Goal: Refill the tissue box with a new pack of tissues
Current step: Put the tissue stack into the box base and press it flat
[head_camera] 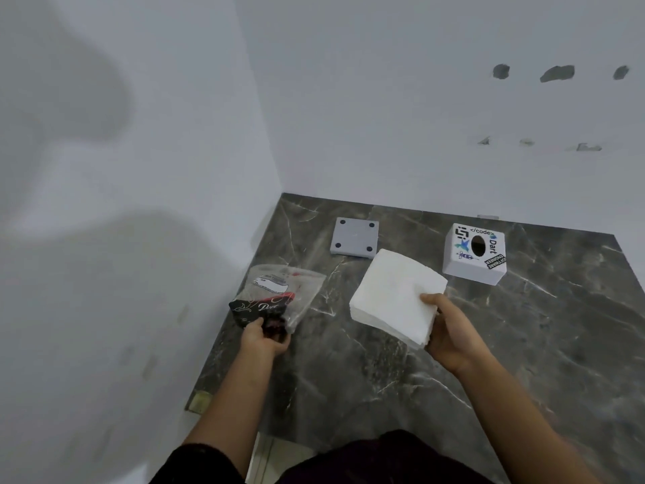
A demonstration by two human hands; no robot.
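I see a dark marbled counter (pixel 523 344) set into a corner of plain white walls (pixel 384 99); the right wall bears patched holes (pixel 557 73); soft shadows fall left.

We see bare counter (pixel 523 344) right of and nearer than the tissues (pixel 394 295), open for a hand. Beyond the tissues, the base plate (pixel 354 237) and the box (pixel 474 253) stand apart with a gap between them. Left of the tissues, the wrapper (pixel 279 295) lies near the wall (pixel 139 239).
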